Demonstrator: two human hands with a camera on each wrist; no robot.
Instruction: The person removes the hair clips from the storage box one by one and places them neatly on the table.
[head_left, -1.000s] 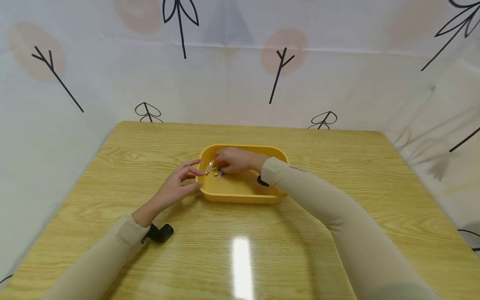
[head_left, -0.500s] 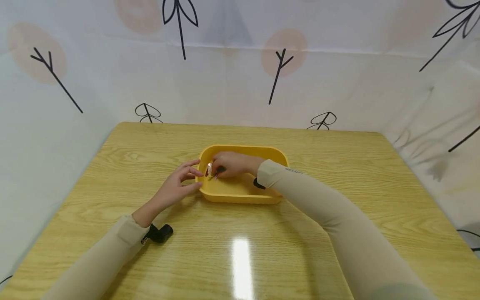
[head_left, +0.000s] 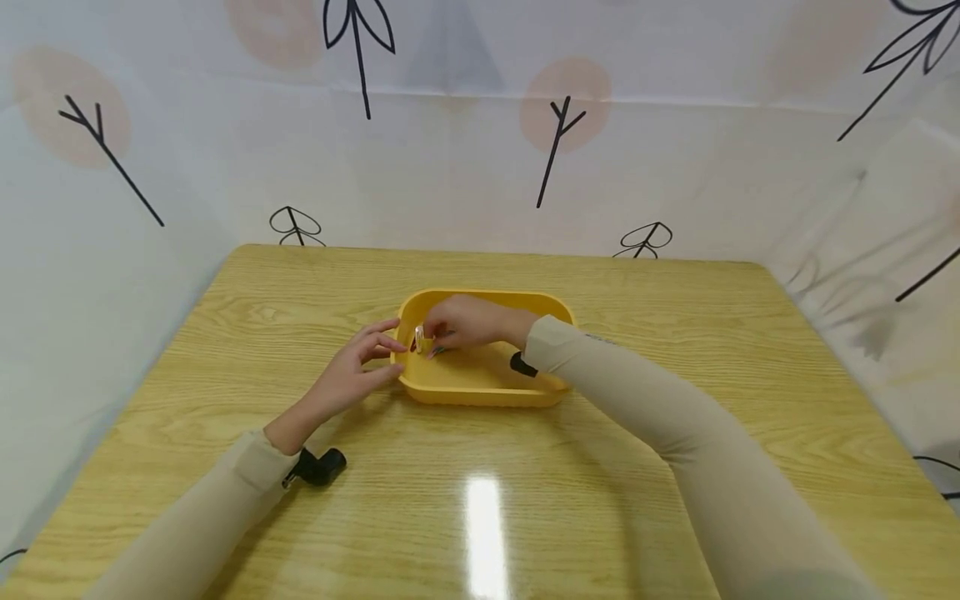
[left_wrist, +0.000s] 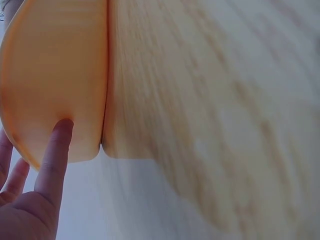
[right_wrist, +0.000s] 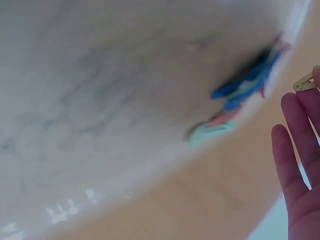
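Note:
My right hand (head_left: 467,321) is inside the yellow tray (head_left: 487,398), near its left end. Between thumb and fingers it pinches a small yellow snap hair clip (right_wrist: 304,84). A shiny, light-coloured clip (head_left: 419,338) stands against the tray's left wall, just beside the fingertips. Below the right hand lie more hair clips, blue (right_wrist: 255,75) and mint green (right_wrist: 212,132) among them, in a blurred row; the hand covers most of them in the head view. My left hand (head_left: 357,367) steadies the tray's left end, its fingers spread at the rim and the thumb against the outer wall.
The tray sits on a wood-grain table (head_left: 360,517). A pale patterned cloth (head_left: 450,167) hangs behind the table's back edge. A black wrist camera (head_left: 322,467) is strapped at the left sleeve.
My right hand has dipped among the clips, then risen a little. The yellow clip, earlier lying in the tray, is now between its fingertips. The left hand has stayed put.

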